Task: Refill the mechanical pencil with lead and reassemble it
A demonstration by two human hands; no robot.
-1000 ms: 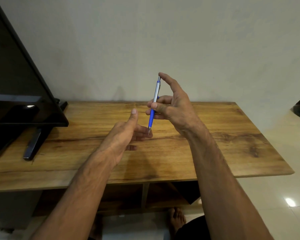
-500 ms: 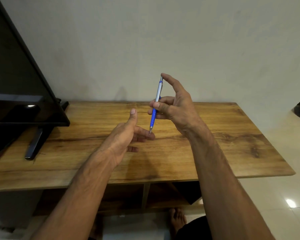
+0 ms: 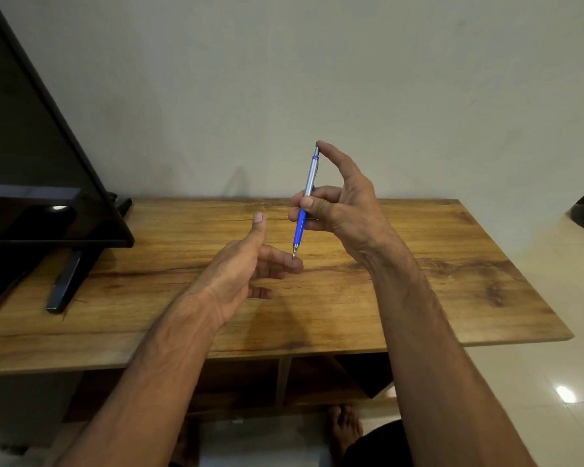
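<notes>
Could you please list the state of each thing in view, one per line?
mechanical pencil: assembled, near upright, tip down, held above the table.
right hand: gripping the pencil's barrel, index finger on its top end.
left hand: open, palm up, holding nothing; pencil tip at or just above its fingers, contact unclear.
television: screen dark, standing on the table.
table: wooden top.

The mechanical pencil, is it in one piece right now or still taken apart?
In one piece: the mechanical pencil in the right hand shows cap, silver barrel, blue grip and tip joined, tip down on a left hand finger. Lead inside: cannot tell.
</notes>
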